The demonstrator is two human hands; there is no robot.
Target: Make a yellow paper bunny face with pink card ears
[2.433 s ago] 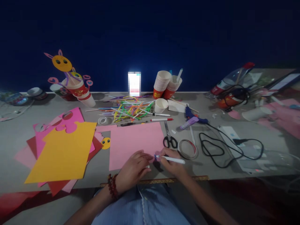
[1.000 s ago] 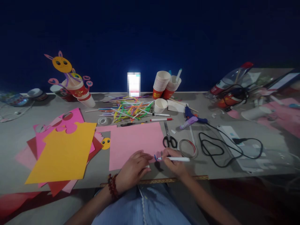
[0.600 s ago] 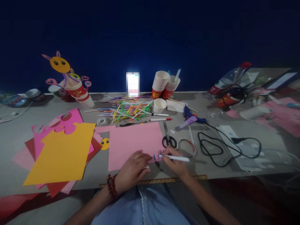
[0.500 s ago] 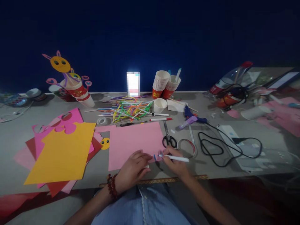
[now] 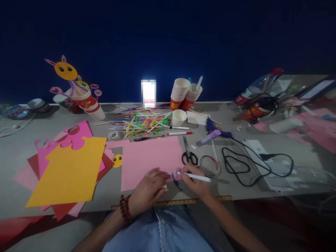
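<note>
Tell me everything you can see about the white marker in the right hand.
The white marker is slim and straight, with a smooth barrel that looks like plastic and a bluish tip with no cap on it. The right hand grips it near the tip, and it slants slightly, its tail toward the right. The tip is over the pink paper, near its lower right corner; contact can't be made out.

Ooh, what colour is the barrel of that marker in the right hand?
White: the marker in the right hand shows best in the head view.
</note>
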